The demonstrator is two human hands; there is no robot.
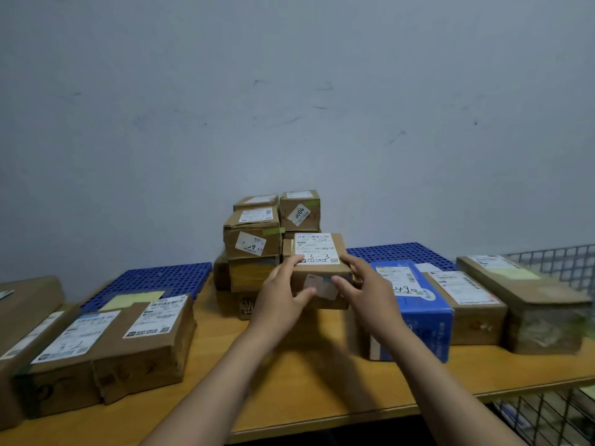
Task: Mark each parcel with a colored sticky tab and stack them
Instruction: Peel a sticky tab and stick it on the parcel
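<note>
Reaching over the wooden table (289, 375), I grasp a small cardboard parcel (317, 249) from both sides. My left hand (283, 291) curls round its left edge and my right hand (363, 284) round its right, thumbs on the front face. It sits between brown parcels (145, 342) on the left and a blue box (418, 317) on the right, just before the stack (254, 239) against the wall.

wall (289, 91): grey, scuffed | table (306, 381): wooden | blue panels (151, 278): against wall | wire mesh (553, 262): right

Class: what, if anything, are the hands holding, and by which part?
A small parcel, gripped at its near corners: left hand on the left side, right hand on the right.
</note>
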